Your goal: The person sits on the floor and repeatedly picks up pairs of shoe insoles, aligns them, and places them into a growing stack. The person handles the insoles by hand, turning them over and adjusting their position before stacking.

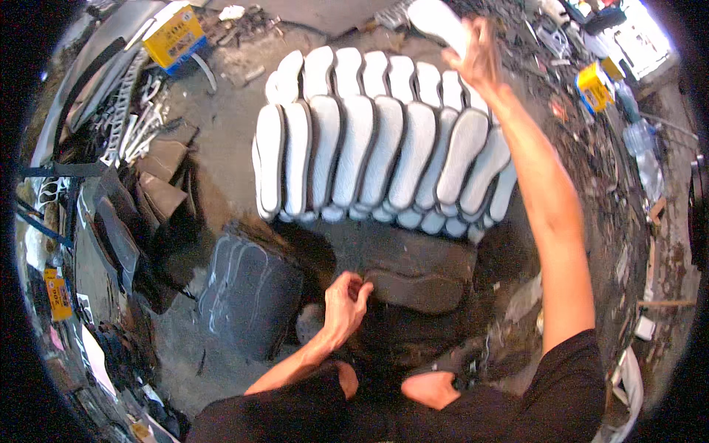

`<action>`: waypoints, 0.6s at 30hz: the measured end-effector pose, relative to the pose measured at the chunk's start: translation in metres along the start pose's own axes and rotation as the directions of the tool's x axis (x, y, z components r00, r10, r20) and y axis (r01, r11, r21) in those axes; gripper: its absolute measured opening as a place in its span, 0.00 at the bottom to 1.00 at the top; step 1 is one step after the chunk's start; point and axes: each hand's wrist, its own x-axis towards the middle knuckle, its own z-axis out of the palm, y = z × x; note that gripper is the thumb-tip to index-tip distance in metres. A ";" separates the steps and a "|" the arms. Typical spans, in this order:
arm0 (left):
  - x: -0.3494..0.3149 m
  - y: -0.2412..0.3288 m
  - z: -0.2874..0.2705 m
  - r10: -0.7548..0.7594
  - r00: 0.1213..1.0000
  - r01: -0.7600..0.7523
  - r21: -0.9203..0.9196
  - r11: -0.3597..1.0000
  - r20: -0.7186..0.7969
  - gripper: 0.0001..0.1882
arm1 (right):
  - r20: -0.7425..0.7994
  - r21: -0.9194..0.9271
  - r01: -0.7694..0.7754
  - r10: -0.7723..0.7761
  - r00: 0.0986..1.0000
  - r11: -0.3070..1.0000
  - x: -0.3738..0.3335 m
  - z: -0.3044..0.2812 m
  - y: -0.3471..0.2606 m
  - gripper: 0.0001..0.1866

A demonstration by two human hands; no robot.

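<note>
The batch of white shoe soles (384, 140) stands in two overlapping rows on a dark, grimy worktop (229, 125), each sole leaning on the next, and everything else is placed from that batch. Beyond its far right end, the right hand (476, 55) is raised with its grip closed around one more white sole (437, 22), held just above and clear of the back row; the bare forearm runs down the right flank of the batch toward a black sleeve. In front of the batch, near its middle, the left hand (346, 299) rests with its fingers curled shut against the end of a dark sole-shaped block (417, 288) that lies flat on a thick dark slab (413, 255). Whether the fingers actually clasp the block or only press on it cannot be told. To the front left of the batch lies a dark grey sheet (247, 295) scratched with pale sole outlines. Left of the batch, heaps of black straps and leather offcuts (159, 173) crowd the surface, with a yellow carton (174, 35) at the far left corner behind it. To the right of the batch stand a small yellow box (595, 85) and a clear plastic bottle (641, 151) among scattered scraps and litter. The surface is stained, dusty and strewn with cuttings.
</note>
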 end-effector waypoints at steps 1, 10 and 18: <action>-0.005 -0.004 -0.009 -0.117 0.993 0.116 0.049 0.992 0.009 0.16 | -0.105 0.059 0.045 -0.039 0.994 0.997 0.010 -0.019 -0.048 0.35; 0.025 0.007 0.003 0.098 0.995 -0.098 0.103 0.990 0.001 0.13 | 0.339 0.748 -0.632 0.700 0.629 0.205 -0.141 -0.258 -0.109 0.22; 0.004 0.101 -0.032 -0.094 0.876 0.469 -0.793 0.388 0.472 0.20 | 0.877 0.258 -0.837 0.481 -0.006 -0.482 -0.305 -0.361 -0.225 0.18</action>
